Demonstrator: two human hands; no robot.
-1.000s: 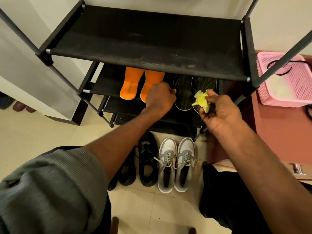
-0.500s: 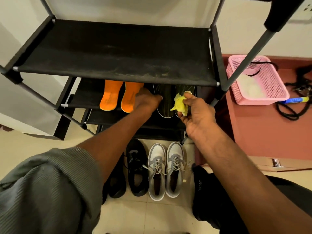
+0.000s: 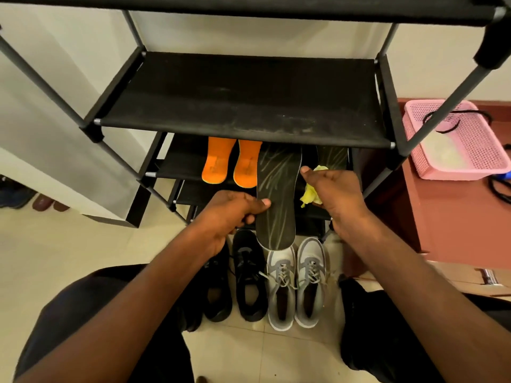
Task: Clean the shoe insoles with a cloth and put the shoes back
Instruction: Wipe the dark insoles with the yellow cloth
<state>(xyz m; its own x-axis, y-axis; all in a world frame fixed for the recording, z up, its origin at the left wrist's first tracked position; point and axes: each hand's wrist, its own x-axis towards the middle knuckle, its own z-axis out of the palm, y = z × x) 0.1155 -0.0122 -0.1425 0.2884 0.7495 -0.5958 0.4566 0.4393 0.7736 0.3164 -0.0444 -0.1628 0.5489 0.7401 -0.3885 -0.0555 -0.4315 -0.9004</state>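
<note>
My left hand (image 3: 231,214) grips a dark insole with pale streaks (image 3: 276,194) by its left edge, holding it out in front of the black shoe rack (image 3: 243,106). My right hand (image 3: 336,193) holds a crumpled yellow cloth (image 3: 311,196) just right of that insole, thumb near its edge. A second dark insole (image 3: 333,157) lies on the lower shelf behind the cloth. Two orange insoles (image 3: 232,161) rest on the same shelf to the left. On the floor stand a grey-and-white pair of sneakers (image 3: 296,283) and a black pair (image 3: 246,280).
A pink plastic basket (image 3: 456,139) sits on a reddish-brown surface (image 3: 456,217) at the right, with black cords beside it. More footwear (image 3: 41,201) shows at the far left on the tiled floor. The rack's upper shelf is dusty and bare.
My left hand has taken the dark insole off the lower shelf and pulled it out toward me. My right hand with the cloth stays beside it. The camera view has tilted up.
</note>
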